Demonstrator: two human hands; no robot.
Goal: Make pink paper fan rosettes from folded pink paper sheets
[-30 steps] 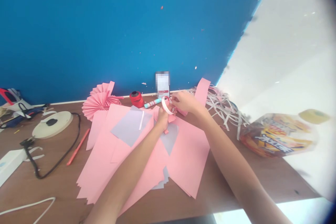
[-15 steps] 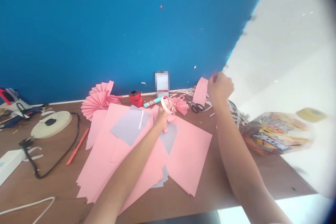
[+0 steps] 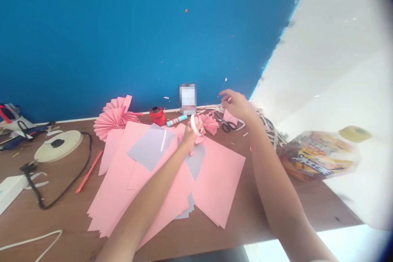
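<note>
My left hand [image 3: 190, 139] is closed near the middle of the sheets, gripping a piece of pink paper together with a white ring [image 3: 194, 125] that looks like a tape roll. Beside it lies a pleated pink paper fan [image 3: 210, 124]. My right hand [image 3: 238, 105] is in the air further right, fingers apart and nothing visible in them. Below that hand are black scissors [image 3: 229, 126] and a pink paper piece [image 3: 231, 117], partly covered by the hand. Pink paper sheets [image 3: 219, 172] and grey-lilac sheets [image 3: 150, 147] spread beneath my left forearm.
Larger pink fans [image 3: 115, 120], a red spool [image 3: 158, 116], a glue stick [image 3: 177, 120] and a phone [image 3: 188, 98] line the blue wall. On the left are a cream disc [image 3: 59, 146] with a black cord and a red pen [image 3: 89, 172]. A plastic bottle [image 3: 319, 155] lies right.
My right hand has moved left and slightly down toward the scissors, and its fingers have gone from curled to spread. My left hand keeps its hold; the view has shifted slightly.
</note>
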